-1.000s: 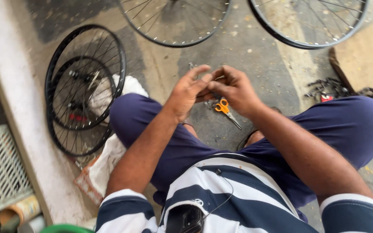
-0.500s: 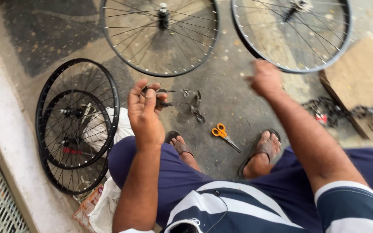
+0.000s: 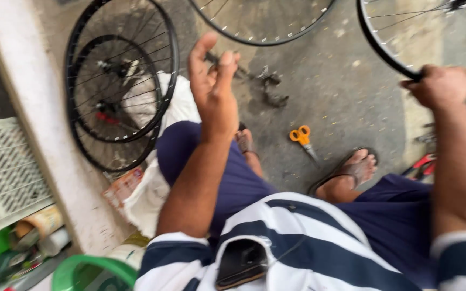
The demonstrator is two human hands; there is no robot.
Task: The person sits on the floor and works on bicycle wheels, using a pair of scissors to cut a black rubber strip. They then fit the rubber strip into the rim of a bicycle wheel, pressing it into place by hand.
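Soft daylight, motion blur (strongest right)

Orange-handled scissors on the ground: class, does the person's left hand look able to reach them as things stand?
Probably yes. The scissors lie in the open on the concrete between the feet, and the left hand is raised just beside them; whether it already grips something small is unclear.

I noted black rims on the bicycle wheels (image 3: pixel 120 91), orange handles on the scissors (image 3: pixel 301 136), navy trousers (image 3: pixel 233 183), and a navy-and-white striped shirt (image 3: pixel 308 242). The crate (image 3: pixel 6 167) was white, the bucket (image 3: pixel 90 272) green, the floor (image 3: pixel 319 91) grey.
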